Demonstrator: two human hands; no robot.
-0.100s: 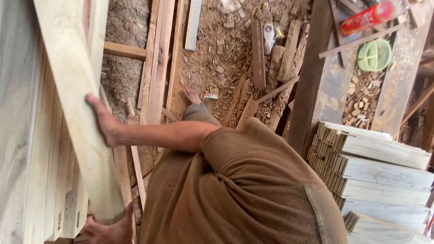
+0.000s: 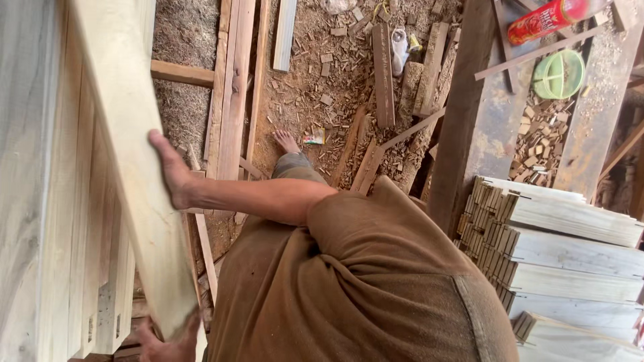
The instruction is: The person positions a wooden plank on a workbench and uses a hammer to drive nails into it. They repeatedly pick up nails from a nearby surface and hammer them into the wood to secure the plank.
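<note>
At left, pale plank (image 2: 127, 154) is gripped by left hand (image 2: 171, 175) mid-length, right hand (image 2: 168, 345) cupped under end; both grips best kept firm, plank guided flat against stacked boards (image 2: 40, 201).

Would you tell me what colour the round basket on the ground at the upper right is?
The basket is light green, seen clearly in the head view.

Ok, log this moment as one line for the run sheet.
left hand: gripping edge of long pale wooden plank | right hand: holding plank's near end | plank: tilted, beside stacked pale boards
</note>
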